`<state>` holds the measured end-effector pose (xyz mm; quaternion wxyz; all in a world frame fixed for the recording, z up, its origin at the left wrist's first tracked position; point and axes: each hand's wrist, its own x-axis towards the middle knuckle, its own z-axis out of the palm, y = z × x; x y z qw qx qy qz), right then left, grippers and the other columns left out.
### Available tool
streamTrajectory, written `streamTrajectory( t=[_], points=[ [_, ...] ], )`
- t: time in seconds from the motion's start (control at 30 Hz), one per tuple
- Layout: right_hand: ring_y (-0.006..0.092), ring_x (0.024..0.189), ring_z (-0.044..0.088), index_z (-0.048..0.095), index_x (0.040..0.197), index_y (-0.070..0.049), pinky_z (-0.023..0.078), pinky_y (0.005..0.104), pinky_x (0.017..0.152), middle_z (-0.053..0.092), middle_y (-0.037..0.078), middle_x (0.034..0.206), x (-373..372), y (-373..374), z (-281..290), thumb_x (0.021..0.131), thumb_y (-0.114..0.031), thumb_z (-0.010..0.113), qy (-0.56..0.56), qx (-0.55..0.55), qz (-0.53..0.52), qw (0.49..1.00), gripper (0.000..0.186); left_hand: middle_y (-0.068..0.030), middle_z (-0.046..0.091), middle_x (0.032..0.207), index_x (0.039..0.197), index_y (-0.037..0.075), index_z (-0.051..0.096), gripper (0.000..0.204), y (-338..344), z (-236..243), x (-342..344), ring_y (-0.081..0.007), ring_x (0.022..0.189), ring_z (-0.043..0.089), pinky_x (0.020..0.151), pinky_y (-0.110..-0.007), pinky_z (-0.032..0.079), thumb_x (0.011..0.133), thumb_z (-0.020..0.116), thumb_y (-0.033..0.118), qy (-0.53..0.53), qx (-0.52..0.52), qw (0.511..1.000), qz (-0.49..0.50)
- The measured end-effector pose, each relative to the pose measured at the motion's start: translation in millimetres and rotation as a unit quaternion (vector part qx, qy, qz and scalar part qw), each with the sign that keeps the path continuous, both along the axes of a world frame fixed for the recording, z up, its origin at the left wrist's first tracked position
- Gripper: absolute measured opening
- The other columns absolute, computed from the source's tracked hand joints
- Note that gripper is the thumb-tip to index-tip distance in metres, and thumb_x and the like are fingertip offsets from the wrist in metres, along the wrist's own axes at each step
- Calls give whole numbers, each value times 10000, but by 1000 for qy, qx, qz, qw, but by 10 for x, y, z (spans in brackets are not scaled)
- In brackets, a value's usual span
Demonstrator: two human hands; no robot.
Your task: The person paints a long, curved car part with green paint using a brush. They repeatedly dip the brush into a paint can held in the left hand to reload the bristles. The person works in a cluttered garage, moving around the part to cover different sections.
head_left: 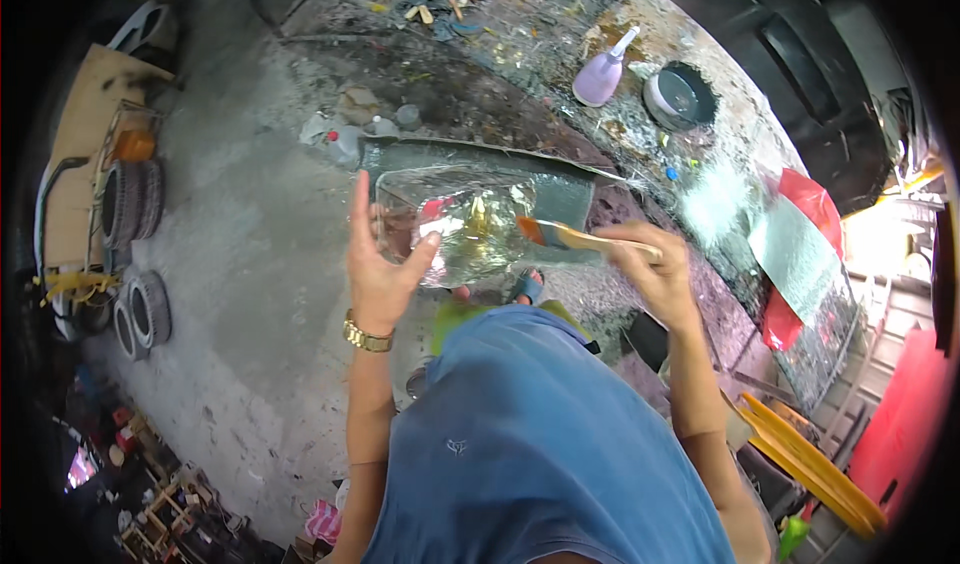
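Head view: a grey panel (567, 202) is partly covered by a shiny sheet (475, 239); at its left edge the left hand's (385, 276) fingers are spread, any grip unclear; a brush (580, 237) is held in the right hand's (652, 266) curled fingers.

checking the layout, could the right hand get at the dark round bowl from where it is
Probably yes: nothing tall shows between the right hand and the dark round bowl, and the purple bottle stands off to one side, though the hand holds a brush.

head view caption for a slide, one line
Right hand holds a brush by a glossy reflective piece; left hand at its left edge.
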<state>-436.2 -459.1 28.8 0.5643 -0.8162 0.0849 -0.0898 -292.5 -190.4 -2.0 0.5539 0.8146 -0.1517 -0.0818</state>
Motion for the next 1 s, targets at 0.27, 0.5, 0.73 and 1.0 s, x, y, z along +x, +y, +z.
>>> streamTrajectory(
  t=[0.27,0.5,0.73,1.0],
  points=[
    [128,585,562,637,972,23,445,278,507,618,29,693,468,424,-593,908,-169,570,-14,-34,43,998,214,-153,510,1136,1442,20,225,956,-324,121,-478,-233,995,530,859,-355,455,687,786,189,-87,57,992,64],
    [1,482,449,692,931,-49,332,159,405,588,-23,644,202,-224,-449,885,-212,623,93,277,6,956,184,-106,507,1064,1465,58,162,922,-185,1,-689,-153,922,531,761,-286,492,752,745,108,-7,-28,982,185],
    [125,749,581,671,953,21,470,273,673,627,63,845,-12,-472,-950,896,-163,587,109,74,96,987,211,-75,479,1020,1464,68,200,891,255,-140,-693,-116,815,456,669,-235,424,766,746,160,-35,16,957,287],
    [242,794,577,678,976,-13,482,362,700,570,113,809,-202,-629,-673,832,-140,583,129,-76,218,964,215,-40,523,966,1446,43,242,753,660,-185,-726,-85,796,446,730,-228,391,845,680,161,-58,-8,940,336]
  ],
)
